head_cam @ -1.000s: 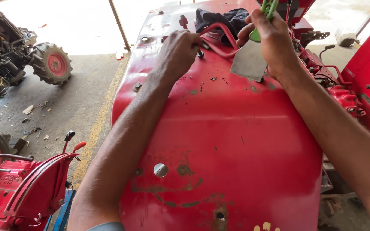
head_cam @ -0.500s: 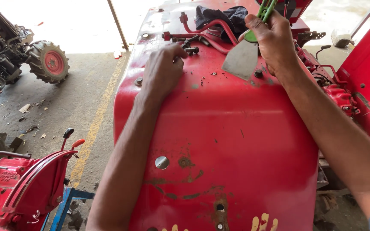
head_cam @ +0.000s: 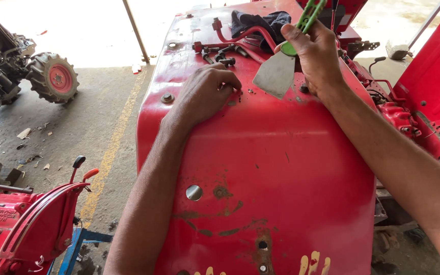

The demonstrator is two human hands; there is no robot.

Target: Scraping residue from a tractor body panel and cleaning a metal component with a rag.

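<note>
Left hand [head_cam: 207, 91] slid down red hood [head_cam: 281, 168], fingers curled, right hand [head_cam: 317, 56] grasping green-handled scraper [head_cam: 281, 71]

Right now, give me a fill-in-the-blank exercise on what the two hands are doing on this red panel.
1. The right hand grips a scraper by its ____ handle.
2. The left hand rests on the ____ metal panel.
3. The loose bolts lie beside a bent red ____.
4. The dark ____ lies at the panel's far end.

Missing words: green; red; pipe; cloth
</note>
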